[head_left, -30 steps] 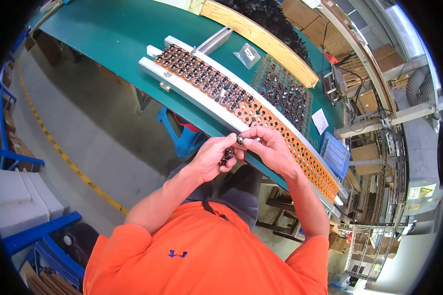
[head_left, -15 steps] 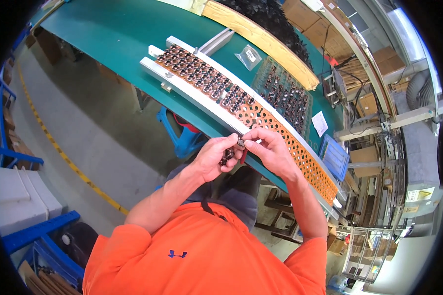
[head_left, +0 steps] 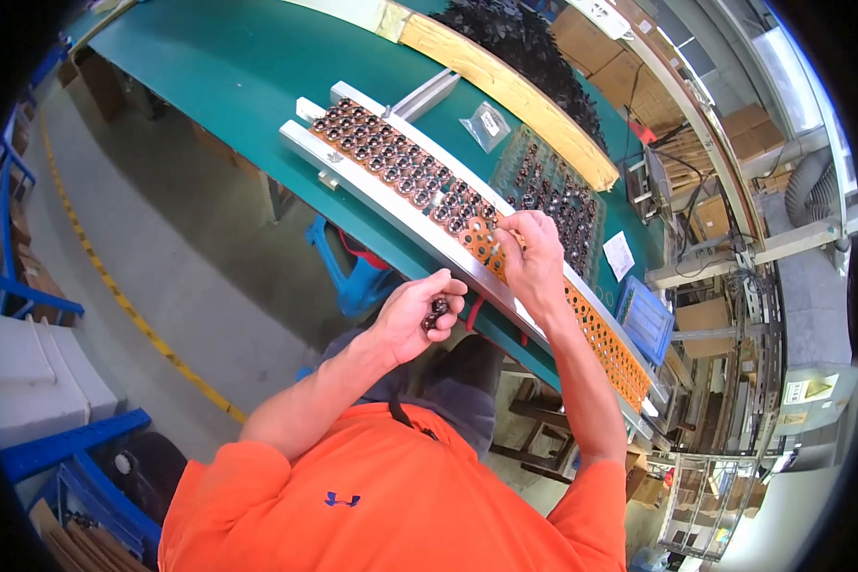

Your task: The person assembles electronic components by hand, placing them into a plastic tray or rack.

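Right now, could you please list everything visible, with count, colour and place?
Table: one, green, centre to upper left
Metal frame: one, silver, on the table
Perforated board: one, orange, in frame
Tray: one, clear, behind the frame
Round parts: many, shiny dark, on board and in tray
Plastic bag: one, clear, left of tray
Paper: one, white, right of tray
Bin: one, blue, beyond the frame's right part
Long bar: one, pale yellow, far side of table
Feathery heap: one, black, behind bar
Stool: one, blue, below table edge
Floor line: one, yellow, left
Boxes: several, brown, upper right
Shirt: one, orange, lower centre
Left hand: one, bare, holding dark pieces
Right hand: one, bare, over the board
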The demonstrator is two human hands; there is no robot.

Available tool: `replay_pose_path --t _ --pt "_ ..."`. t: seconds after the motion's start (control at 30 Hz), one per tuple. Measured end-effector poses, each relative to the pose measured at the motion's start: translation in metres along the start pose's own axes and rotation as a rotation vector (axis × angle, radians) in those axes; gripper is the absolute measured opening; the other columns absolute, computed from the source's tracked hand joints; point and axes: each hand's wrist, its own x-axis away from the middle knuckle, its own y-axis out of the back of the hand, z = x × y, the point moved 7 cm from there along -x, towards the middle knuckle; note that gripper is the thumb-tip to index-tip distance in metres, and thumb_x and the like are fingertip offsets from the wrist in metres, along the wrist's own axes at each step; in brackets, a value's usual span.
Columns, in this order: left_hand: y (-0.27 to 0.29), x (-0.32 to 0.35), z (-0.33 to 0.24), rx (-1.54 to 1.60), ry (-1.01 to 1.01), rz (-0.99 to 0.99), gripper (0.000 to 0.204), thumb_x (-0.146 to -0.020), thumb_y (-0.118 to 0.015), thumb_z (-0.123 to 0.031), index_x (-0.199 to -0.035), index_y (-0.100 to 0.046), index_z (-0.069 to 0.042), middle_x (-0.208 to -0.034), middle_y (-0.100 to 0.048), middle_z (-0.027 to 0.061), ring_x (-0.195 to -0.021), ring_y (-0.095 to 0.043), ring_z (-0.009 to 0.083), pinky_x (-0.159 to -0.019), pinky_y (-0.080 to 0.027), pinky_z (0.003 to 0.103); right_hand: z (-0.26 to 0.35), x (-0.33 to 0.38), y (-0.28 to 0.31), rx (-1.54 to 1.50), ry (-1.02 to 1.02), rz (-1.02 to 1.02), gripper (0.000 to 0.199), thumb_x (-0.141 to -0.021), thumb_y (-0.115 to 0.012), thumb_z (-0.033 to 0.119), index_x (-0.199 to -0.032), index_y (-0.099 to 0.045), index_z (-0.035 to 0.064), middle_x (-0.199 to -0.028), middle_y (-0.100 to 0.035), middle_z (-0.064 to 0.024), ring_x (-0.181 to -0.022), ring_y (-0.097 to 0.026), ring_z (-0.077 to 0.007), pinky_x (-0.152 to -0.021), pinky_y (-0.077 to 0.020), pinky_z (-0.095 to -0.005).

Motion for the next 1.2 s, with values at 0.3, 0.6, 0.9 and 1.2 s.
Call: replay_pose_path --t 0.3,0.6,0.9,1.2 --pt "0.006 0.002 -0.005 0.018 -0.008 -0.038 0.032 -0.102 -0.045 -0.035 -0.100 -0.058 -0.005 -0.078 -0.056 0.0019 -0.059 -0.046 0.0102 -0.045 -0.033 0.022 0.011 -0.005 -0.018 0.177 0.079 0.042 0.005 -0.082 -0.065 0.007 -0.086 -0.062 0.0039 -0.089 -0.059 -0.0119 -0.086 -0.056 -0.0314 -0.073 -0.0478 -0.0416" --pt "0.010 0.001 -0.004 0.024 -0.017 -0.054 0.032 -0.102 -0.046 -0.034 -0.100 -0.058 -0.005 -0.078 -0.055 0.0022 -0.059 -0.046 0.0103 -0.045 -0.033 0.022 0.014 -0.004 -0.023 0.237 0.115 0.041 0.004 -0.083 -0.064 0.006 -0.087 -0.063 0.0044 -0.090 -0.059 -0.0123 -0.085 -0.055 -0.0314 -0.072 -0.0475 -0.0417" --pt "0.012 -0.001 -0.004 0.034 -0.019 -0.056 0.032 -0.102 -0.045 -0.034 -0.100 -0.058 -0.005 -0.077 -0.055 0.0024 -0.059 -0.047 0.0103 -0.045 -0.033 0.022 0.014 -0.004 -0.025 0.258 0.112 0.057 0.005 -0.083 -0.064 0.007 -0.087 -0.063 0.0039 -0.091 -0.059 -0.0122 -0.085 -0.055 -0.0310 -0.073 -0.0477 -0.0413" --pt "0.013 -0.003 -0.002 0.092 0.000 0.008 0.042 -0.103 -0.039 -0.041 -0.109 -0.059 -0.005 -0.089 -0.063 0.0067 -0.069 -0.059 0.0152 -0.054 -0.047 0.028 0.024 0.000 -0.012 0.166 0.077 0.056 0.013 -0.081 -0.065 0.007 -0.095 -0.066 0.0046 -0.097 -0.062 -0.0130 -0.091 -0.057 -0.0325 -0.079 -0.0486 -0.0402"
